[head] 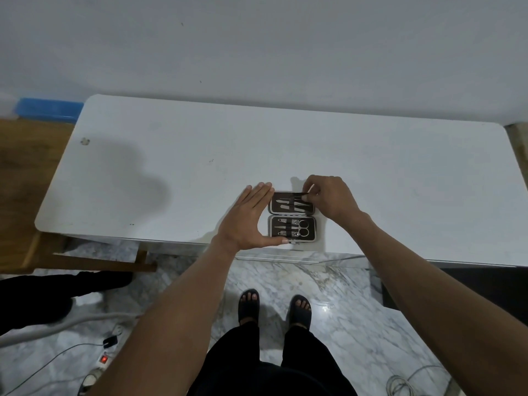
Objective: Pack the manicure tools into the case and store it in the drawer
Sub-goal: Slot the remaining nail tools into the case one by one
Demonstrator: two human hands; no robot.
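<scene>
A small manicure case (292, 216) lies open on the white table (200, 167), near its front edge. The near half holds scissors (303, 227), clippers and other small steel tools under a black strap. The far half holds a few pointed tools. My left hand (248, 220) rests flat against the case's left side, fingers spread, thumb along the near edge. My right hand (328, 198) is at the far right corner of the case, pinching a thin dark tool (298, 195) over the far half. What kind of tool it is I cannot make out.
A wall stands behind the table. A wooden chair (25, 195) is at the left, with a blue box (47, 108) beyond it. A drawer front edge (280, 257) shows below the table edge. A power strip (104, 360) and cables lie on the marble floor.
</scene>
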